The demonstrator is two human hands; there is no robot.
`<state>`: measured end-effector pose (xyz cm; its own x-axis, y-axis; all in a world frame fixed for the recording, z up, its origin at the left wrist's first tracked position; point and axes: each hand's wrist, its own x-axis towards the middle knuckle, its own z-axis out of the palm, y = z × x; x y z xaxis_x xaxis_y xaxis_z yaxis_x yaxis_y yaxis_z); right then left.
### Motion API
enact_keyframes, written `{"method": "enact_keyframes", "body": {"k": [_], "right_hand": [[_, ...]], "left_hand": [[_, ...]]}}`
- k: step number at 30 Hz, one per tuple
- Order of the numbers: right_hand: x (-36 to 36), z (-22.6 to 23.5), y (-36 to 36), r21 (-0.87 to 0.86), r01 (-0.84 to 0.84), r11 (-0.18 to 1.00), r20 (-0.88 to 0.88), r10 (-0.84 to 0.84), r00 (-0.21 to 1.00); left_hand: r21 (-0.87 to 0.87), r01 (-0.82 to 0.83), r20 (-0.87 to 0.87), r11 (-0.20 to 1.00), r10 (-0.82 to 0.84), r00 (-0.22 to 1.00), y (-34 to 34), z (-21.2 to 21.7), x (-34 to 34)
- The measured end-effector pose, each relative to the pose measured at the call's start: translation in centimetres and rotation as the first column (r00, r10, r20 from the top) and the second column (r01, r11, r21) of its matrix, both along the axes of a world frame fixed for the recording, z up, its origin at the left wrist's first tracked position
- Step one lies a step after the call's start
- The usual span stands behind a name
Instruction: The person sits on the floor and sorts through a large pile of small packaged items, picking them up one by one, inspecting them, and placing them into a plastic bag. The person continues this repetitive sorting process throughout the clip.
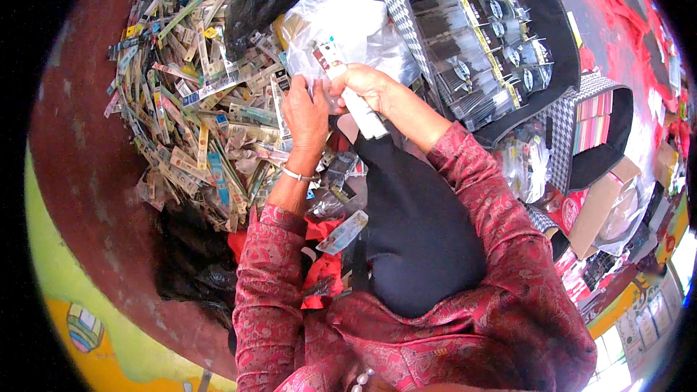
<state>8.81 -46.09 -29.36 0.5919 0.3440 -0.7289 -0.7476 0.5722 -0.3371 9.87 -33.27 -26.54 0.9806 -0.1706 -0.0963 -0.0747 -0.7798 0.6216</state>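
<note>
My right hand (368,86) is closed around some long, narrow white packets (364,115), whose printed end sticks out above the fingers. Close beside it, my left hand (305,117) has its fingers bent inward at the edge of a clear plastic bag (337,18). Whatever lies between those fingertips is too small or hidden to name. To the left spreads a big heap of slim printed packets (210,94), loosely piled and pointing every way. One more slim packet (343,232) lies between my left forearm and my dark-clad leg.
At the upper right stands an open checked fabric box (406,22) with rows of clear-wrapped packs. A smaller checked box (563,138) holds coloured items, near a cardboard box (599,210). Black plastic (192,261) lies below the heap, on a reddish-brown floor (87,152).
</note>
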Motion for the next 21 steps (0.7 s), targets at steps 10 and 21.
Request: {"method": "enact_keyframes", "body": {"k": [10,21], "right_hand": [[-1.7,2.1,-5.9,0.461,0.286,0.840,0.173,-0.402,0.899],[-2.2,0.9,-3.5,0.216,0.375,0.902,0.041,-0.392,0.919]], "left_hand": [[-0.108,-0.170,-0.052,0.980,0.165,0.985,1.3,0.1,-1.2],[-0.550,-0.501,-0.477,0.668,0.241,0.845,1.0,-1.2,-0.9]]}}
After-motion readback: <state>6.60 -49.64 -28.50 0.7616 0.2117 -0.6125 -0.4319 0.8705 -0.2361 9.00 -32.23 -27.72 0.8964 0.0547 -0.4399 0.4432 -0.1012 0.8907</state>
